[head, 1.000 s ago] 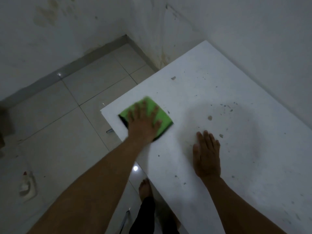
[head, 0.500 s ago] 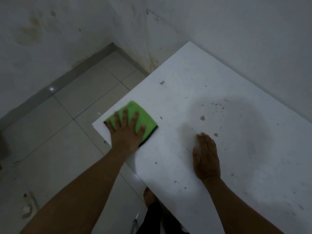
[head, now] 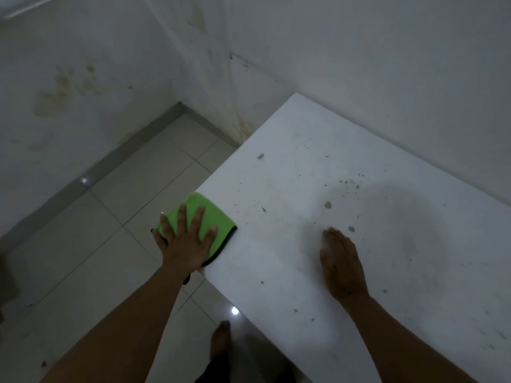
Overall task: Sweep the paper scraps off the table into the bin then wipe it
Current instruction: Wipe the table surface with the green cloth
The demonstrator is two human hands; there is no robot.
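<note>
- Head view: wiping step; left hand [head: 185, 246] spread flat on cloth [head: 203, 214] at table [head: 290, 272] edge.
- Right hand [head: 341, 269] flat, empty.
- Next: wipe toward specks [head: 328, 205].

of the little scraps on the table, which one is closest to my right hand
The small scrap just beyond the fingertips of your right hand. The scrap above it and the one near the far corner lie farther off.

Green cloth [head: 206, 217], speckled white table [head: 304, 167]
</note>
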